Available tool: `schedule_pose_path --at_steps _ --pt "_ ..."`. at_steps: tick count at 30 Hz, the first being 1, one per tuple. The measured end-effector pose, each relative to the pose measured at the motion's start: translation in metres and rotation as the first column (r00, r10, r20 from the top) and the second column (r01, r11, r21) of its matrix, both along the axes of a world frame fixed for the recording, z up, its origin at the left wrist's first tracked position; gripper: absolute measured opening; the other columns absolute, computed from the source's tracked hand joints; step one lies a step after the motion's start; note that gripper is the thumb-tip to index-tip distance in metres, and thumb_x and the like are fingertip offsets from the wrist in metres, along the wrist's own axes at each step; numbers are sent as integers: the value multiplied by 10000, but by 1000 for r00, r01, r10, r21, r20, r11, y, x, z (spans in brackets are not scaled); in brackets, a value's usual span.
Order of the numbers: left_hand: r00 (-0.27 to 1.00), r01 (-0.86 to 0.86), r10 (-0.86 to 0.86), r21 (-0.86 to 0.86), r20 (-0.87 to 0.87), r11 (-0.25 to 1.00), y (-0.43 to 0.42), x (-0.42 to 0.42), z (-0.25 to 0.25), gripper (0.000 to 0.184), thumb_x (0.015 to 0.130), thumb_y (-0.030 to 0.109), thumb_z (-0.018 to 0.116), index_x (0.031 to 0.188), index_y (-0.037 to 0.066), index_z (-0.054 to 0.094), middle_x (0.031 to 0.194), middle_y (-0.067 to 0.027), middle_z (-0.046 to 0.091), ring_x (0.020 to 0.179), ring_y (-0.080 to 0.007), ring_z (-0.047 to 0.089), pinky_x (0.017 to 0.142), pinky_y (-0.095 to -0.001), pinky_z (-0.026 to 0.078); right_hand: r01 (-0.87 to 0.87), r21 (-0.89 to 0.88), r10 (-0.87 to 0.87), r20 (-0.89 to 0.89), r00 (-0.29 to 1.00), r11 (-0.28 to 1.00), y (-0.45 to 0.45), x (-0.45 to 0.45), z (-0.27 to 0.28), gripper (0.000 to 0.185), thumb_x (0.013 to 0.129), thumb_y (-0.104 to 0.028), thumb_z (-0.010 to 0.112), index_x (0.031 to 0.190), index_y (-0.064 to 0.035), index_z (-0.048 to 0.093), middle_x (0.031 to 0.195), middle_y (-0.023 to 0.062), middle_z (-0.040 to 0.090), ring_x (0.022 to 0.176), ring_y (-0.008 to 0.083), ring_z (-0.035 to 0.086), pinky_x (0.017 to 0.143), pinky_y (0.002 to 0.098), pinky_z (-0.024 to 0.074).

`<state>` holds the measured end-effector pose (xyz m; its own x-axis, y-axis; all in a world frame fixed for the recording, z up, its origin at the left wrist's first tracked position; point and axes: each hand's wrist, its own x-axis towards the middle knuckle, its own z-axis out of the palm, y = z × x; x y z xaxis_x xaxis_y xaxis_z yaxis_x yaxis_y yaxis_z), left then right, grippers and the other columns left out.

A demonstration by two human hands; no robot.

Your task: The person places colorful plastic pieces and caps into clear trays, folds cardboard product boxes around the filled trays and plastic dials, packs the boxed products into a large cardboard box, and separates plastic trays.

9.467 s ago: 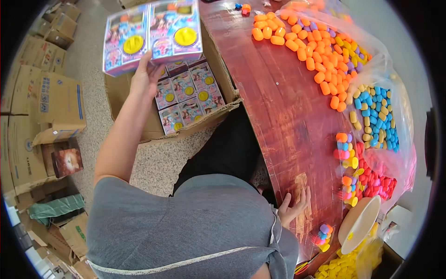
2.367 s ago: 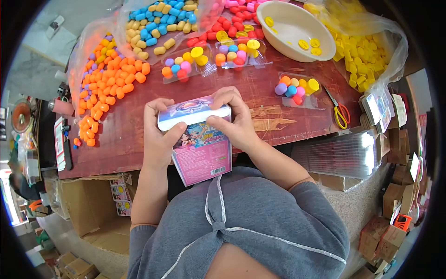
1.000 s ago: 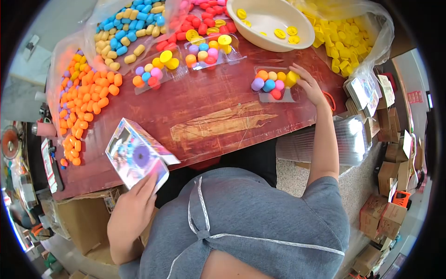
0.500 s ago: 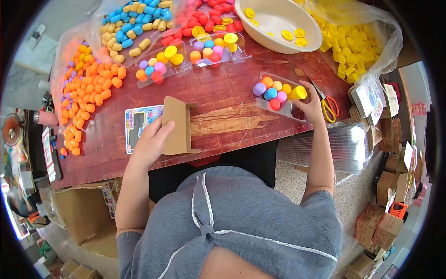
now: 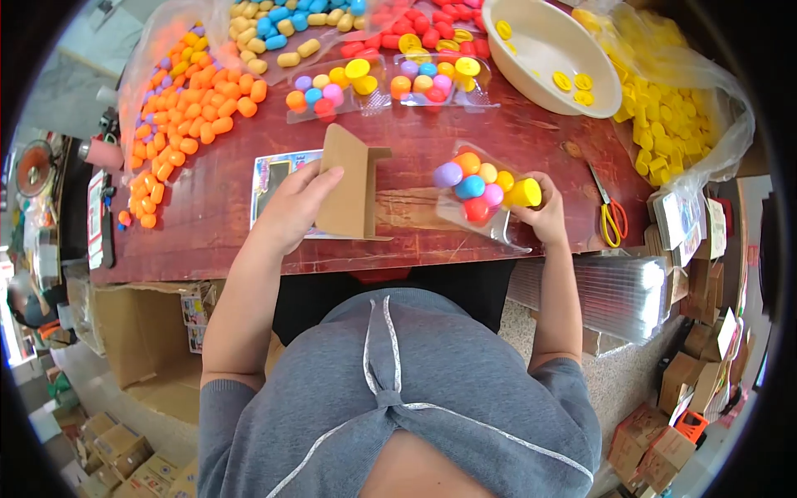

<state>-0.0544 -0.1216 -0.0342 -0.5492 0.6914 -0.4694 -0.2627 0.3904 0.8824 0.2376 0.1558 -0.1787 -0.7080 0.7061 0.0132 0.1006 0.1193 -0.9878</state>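
My left hand (image 5: pixel 290 203) is closed around a cardboard box (image 5: pixel 344 187), its brown flaps opening toward the right. A printed card face (image 5: pixel 270 178) shows at the left of that hand; whether it belongs to the box I cannot tell. In my right hand (image 5: pixel 544 212) is a clear plastic tray (image 5: pixel 506 232), gripped by its right end beside the yellow cylinder. The tray carries several coloured capsules (image 5: pixel 470 186) and the yellow cylinder (image 5: pixel 523 193). It is tilted, a short way right of the box's open side.
Two more filled trays (image 5: pixel 328 87) lie at the back. Orange capsules (image 5: pixel 195 112) spread at the left, with yellow pieces (image 5: pixel 672 116) bagged at the right. A white basin (image 5: pixel 548 54) holds yellow discs. Scissors (image 5: pixel 610 212) lie at the right, near stacked clear trays (image 5: pixel 598 290).
My right hand has raised and tilted the filled tray, bringing it nearer to the box. My left hand still holds the box. The camera view has shifted.
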Motion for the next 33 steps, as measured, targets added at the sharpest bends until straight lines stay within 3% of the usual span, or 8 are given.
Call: schedule_pose_path --at_steps 11,14,15,17,20,25,31,33 --pt "957 233 -232 -15 -176 972 4 21 -1 515 964 312 576 1349 -19 491 1199 -157 614 997 -217 625 834 -285 496 -234 76 233 28 972 969 -67 -78 5 489 728 -82 754 1179 -19 576 1080 97 665 948 194 624 880 317 512" --pt "927 376 -373 135 -47 917 9 45 -23 678 905 310 661 1456 38 375 1390 -172 491 1166 -279 574 937 -349 482 -72 -502 119 61 991 862 -73 -91 -23 435 783 -30 679 1206 -16 582 1068 109 682 952 199 641 860 356 538" --pt "862 464 -505 321 53 826 8 49 -29 804 856 317 731 1501 82 312 1489 -159 402 1277 -304 514 1000 -406 466 -8 -662 87 87 992 749 -75 -93 -30 420 801 -13 654 1216 -15 584 1064 112 687 954 201 647 854 370 547" --pt "463 778 -641 -66 -612 625 7 39 -11 1216 607 400 896 1550 121 181 1596 -149 206 1452 -351 274 1145 -517 291 -20 -675 117 99 988 737 -78 -99 -25 412 839 -56 619 1247 -24 570 1107 125 675 991 220 643 869 396 546" --pt "31 384 -712 -649 -701 656 -3 7 -23 1377 392 400 942 1537 123 228 1577 -161 256 1461 -366 235 1186 -528 186 -44 -715 201 136 970 698 -85 -105 -12 412 954 -185 515 1343 -50 529 1234 164 638 1101 276 630 913 476 543" --pt "279 536 -629 -426 -726 729 0 -5 -43 1290 434 346 915 1528 145 262 1564 -195 270 1444 -370 261 1202 -499 147 -63 -966 -156 -105 982 251 -125 -130 1 488 1016 -376 400 1418 -107 466 1390 175 532 1233 338 555 981 541 493" --pt "341 533 -464 -238 -818 812 -10 -8 -60 1099 449 373 905 1420 127 455 1545 -186 309 1421 -355 302 1198 -480 174 -41 -903 -189 -134 973 428 -129 -138 -32 564 1028 -491 289 1457 -147 418 1477 160 441 1313 366 478 1025 585 437" --pt "288 518 -453 -261 -844 814 -12 -6 -59 987 446 347 907 1332 126 532 1544 -167 329 1424 -338 314 1196 -488 180 -404 -906 -223 -423 878 127 -126 -134 -57 550 1031 -474 298 1459 -149 416 1472 151 450 1309 358 484 1023 581 442"
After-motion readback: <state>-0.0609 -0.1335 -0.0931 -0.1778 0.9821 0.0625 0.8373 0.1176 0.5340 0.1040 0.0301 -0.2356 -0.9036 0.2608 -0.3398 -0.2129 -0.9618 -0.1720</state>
